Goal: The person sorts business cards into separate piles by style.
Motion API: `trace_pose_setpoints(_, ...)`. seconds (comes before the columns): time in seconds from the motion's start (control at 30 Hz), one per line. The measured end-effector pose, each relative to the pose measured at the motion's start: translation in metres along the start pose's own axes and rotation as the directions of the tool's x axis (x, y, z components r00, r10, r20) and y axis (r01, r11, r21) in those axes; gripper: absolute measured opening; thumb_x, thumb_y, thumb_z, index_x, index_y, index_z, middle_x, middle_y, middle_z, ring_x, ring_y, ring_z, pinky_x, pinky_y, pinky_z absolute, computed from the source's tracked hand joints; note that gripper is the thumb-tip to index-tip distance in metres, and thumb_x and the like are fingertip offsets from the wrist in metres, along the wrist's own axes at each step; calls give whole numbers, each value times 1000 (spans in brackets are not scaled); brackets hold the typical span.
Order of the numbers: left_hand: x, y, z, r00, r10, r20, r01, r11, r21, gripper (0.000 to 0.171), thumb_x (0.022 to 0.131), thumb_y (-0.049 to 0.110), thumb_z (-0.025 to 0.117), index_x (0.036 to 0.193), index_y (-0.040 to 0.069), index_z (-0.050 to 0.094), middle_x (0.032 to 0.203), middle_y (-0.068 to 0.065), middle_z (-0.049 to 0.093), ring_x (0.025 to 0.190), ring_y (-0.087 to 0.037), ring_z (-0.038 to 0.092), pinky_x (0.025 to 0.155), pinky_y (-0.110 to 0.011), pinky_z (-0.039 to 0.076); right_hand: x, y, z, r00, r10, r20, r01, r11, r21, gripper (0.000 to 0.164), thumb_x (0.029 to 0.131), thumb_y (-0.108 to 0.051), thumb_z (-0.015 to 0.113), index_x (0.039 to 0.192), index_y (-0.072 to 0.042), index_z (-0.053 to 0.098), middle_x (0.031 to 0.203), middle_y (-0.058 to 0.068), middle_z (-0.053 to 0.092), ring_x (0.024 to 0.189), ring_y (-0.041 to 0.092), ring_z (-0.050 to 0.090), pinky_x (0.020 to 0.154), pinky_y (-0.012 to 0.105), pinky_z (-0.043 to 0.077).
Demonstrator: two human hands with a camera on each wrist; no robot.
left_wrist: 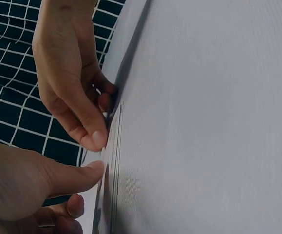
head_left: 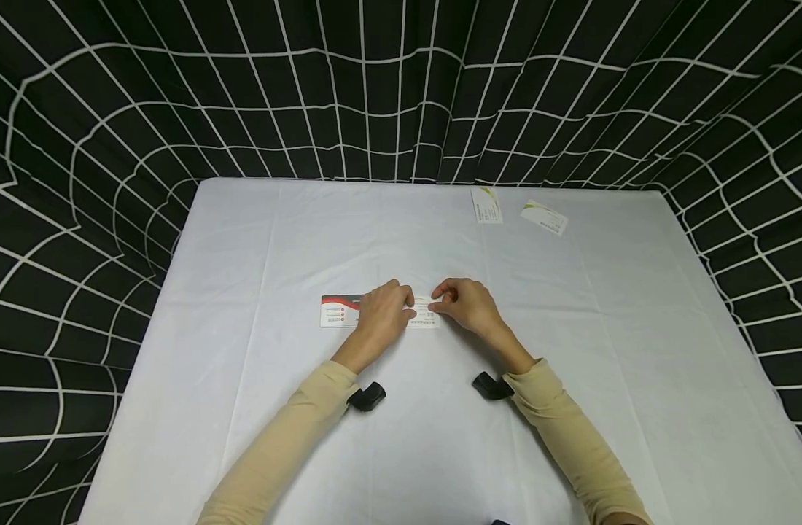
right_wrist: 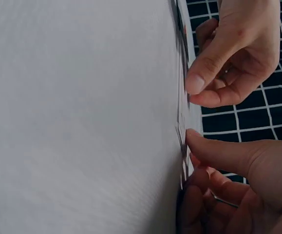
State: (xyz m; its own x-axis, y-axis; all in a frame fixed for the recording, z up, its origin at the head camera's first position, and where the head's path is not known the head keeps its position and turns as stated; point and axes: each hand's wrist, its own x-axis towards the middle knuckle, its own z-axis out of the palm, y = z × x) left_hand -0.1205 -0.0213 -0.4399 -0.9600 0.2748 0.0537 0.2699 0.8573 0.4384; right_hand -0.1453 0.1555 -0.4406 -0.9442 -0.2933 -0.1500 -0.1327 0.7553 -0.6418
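A long white printed leaflet [head_left: 332, 313] with a red and dark wavy band lies flat on the white table. Over its right part is a small white card [head_left: 423, 315] with fine print, seen edge-on and slightly lifted in the right wrist view. My left hand [head_left: 383, 310] reaches across the leaflet, thumb and index fingertips holding the card's left side. From the right, my right hand [head_left: 472, 302] pinches the other end of the card between thumb and bent fingers. The hands face each other with a small gap, and the left one hides the leaflet's middle.
Two white business cards lie near the far edge: an upright one [head_left: 487, 205] and a slanted one [head_left: 544, 217]. Beyond the white tablecloth [head_left: 296, 240] hangs a black curtain [head_left: 388, 87] with white grid lines. A small dark object [head_left: 499, 522] shows at the near edge.
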Motion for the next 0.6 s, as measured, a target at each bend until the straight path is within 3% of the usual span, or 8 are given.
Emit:
trace_pose_setpoints(0.33,14,23,2,998,38,-57,-45,992,-117,6,81,22,67,81,17,66,69,6,54,60,-9,50,52,-27,39,-1,7,-14,999,-29,-38,30,999,13,18,78,-29,70,85,-13,67,66,-1,59,61,13,51,60,28,40)
trace_pose_setpoints(0.6,45,39,8,997,61,-45,-70,973,-221,8,85,21,63,83,14,67,65,7,55,55,-8,48,49,-23,38,5,20,-35,991,0,-131,1,1000,4,27,79,-35,68,88,-9,67,73,5,60,62,15,50,57,27,39)
